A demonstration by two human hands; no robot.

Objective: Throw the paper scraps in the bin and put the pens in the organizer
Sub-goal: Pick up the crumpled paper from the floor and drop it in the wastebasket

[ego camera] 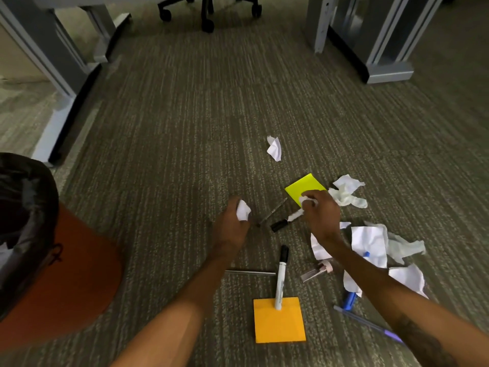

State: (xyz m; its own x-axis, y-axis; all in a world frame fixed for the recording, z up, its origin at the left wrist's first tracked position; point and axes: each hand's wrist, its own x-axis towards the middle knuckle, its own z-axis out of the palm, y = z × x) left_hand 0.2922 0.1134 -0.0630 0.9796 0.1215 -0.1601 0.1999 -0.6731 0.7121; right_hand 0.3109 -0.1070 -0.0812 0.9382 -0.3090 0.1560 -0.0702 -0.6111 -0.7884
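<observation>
Left hand: my left hand (234, 223) is stretched forward over the grey striped carpet (169, 133), palm turned down, and its fingers are closed around a small crumpled white paper scrap (243, 211).
Right hand: my right hand (318, 211) reaches further forward and to the right, wrist bent down, fingers curled around a second white paper ball (307, 200), just over the corner of the bright yellow-green square sticky pad (304, 187).
Forearms: both are bare and extended low, the right one crossing above some of the white sheets.
Bin: the round orange bin with a dark plastic liner (53, 274) stands at my left, well apart from the hands.
Scraps on the floor: one folded white scrap (274, 148) lies alone further ahead; a heap of crumpled white papers and tissues (370, 242) lies at the right.
Pens: a white marker with black cap (281, 276) rests with its end on the orange square sticky pad (279, 320); another black-capped marker (284, 222) and a thin dark pen (272, 211) lie between my hands; a purple pen (370, 324) lies near my right forearm.
Organizer: I cannot see it.
</observation>
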